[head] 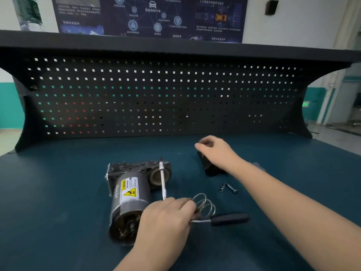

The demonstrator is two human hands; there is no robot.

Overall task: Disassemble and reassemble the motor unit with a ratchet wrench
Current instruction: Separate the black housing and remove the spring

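The motor unit lies on the dark teal benchtop, the left hand beside it gripping the ratchet wrench. Right of the motor, the right hand curls over a black part, bolts nearby. Behind stands a black pegboard under a blue wall poster.

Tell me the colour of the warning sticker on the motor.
Yellow and white, with black print, on the motor's warning sticker; the head view shows it.
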